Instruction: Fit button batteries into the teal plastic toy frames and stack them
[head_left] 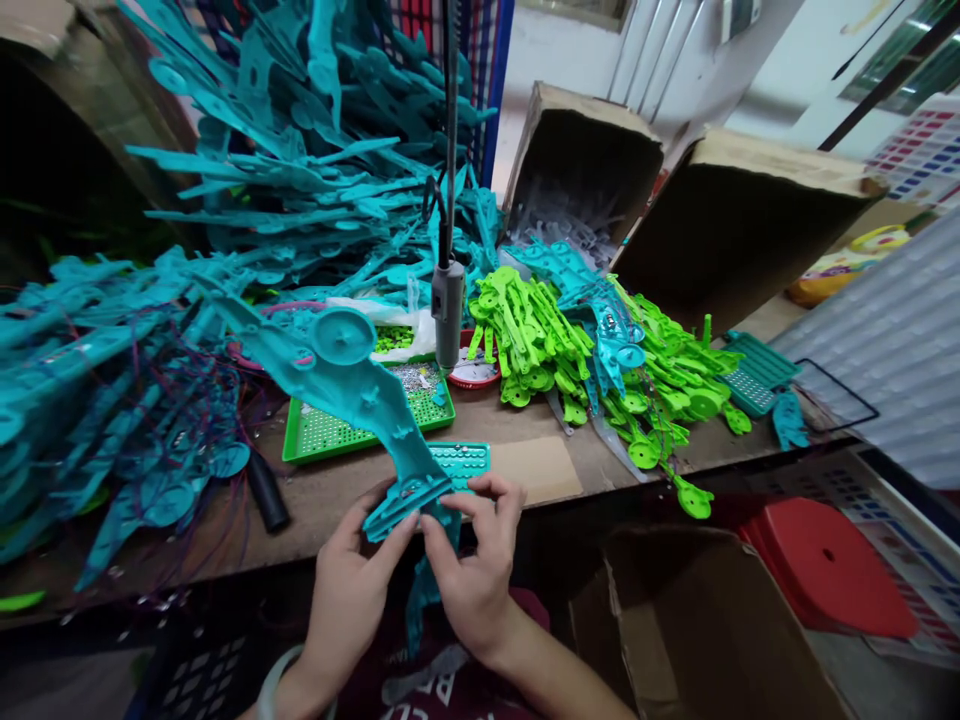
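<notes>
Between my hands is a long curved teal plastic part (386,410) with a round disc near its upper end, held up over the front edge of the workbench. My left hand (352,585) grips its lower left side, thumb pressed on the ribbed section. From the right, my right hand (476,555) pinches the same section with thumb and fingers. Whether a small piece sits under the fingertips, I cannot tell. Behind the part lie a small teal tray (469,458) and a green perforated tray (330,435) with small metal bits. A grey electric screwdriver (448,315) hangs above them.
Teal parts with wires (150,400) heap up on the left, with a taller teal pile (322,180) behind. Lime green parts (525,340) lie to the right. Cardboard boxes (742,220) stand at the back; another open box (697,620) and a red stool (832,565) are lower right.
</notes>
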